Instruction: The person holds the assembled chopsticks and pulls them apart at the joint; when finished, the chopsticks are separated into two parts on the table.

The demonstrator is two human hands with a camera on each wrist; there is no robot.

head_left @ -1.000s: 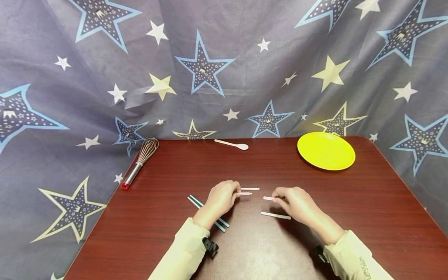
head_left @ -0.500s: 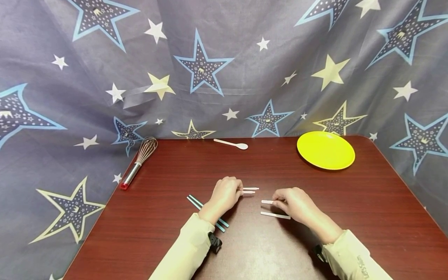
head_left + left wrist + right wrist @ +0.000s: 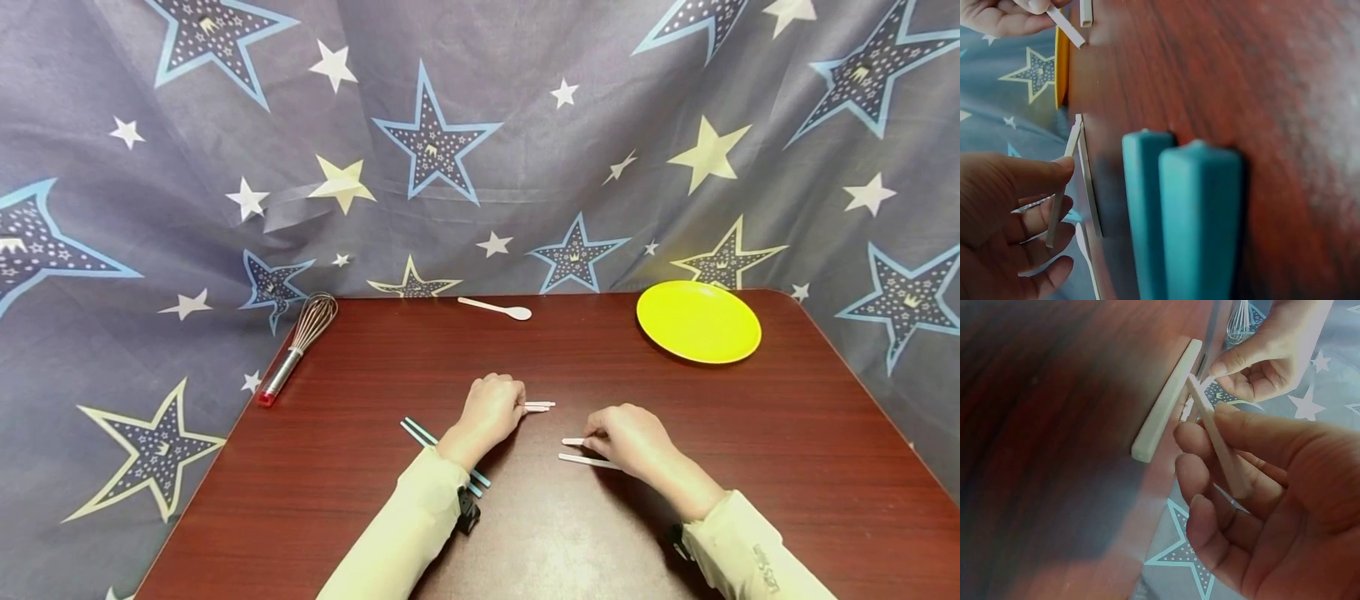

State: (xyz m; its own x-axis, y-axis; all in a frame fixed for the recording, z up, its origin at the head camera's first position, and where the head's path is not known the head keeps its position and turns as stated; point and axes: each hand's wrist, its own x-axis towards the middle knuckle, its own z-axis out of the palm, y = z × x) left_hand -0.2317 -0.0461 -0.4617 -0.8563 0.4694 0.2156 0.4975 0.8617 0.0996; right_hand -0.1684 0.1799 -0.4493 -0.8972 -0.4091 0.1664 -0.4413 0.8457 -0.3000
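Note:
My left hand point(image 3: 491, 412) pinches a slim white chopstick section point(image 3: 1063, 187) between thumb and fingers, tilted in the left wrist view. A second white section point(image 3: 1089, 181) lies on the table right beside it. Over the table's middle right, my right hand point(image 3: 633, 437) pinches another white chopstick section point(image 3: 1225, 447) between thumb and fingertips. Close to that one, a matching white section point(image 3: 1166, 403) lies on the wood. In the head view the two held pieces stand apart, a gap between them. Two teal chopstick pieces point(image 3: 480, 479) lie partly hidden under my left forearm.
A whisk point(image 3: 300, 346) rests at the table's left edge. Along the back edge lie a white spoon point(image 3: 495, 309) and, farther right, a yellow plate point(image 3: 699, 322). Behind the brown table point(image 3: 570, 533) hangs a grey star-patterned cloth point(image 3: 517, 92).
My left hand has shifted right and slightly back, bringing its chopstick section close against the one lying there. My right hand's section has come nearer to the one lying in front of it.

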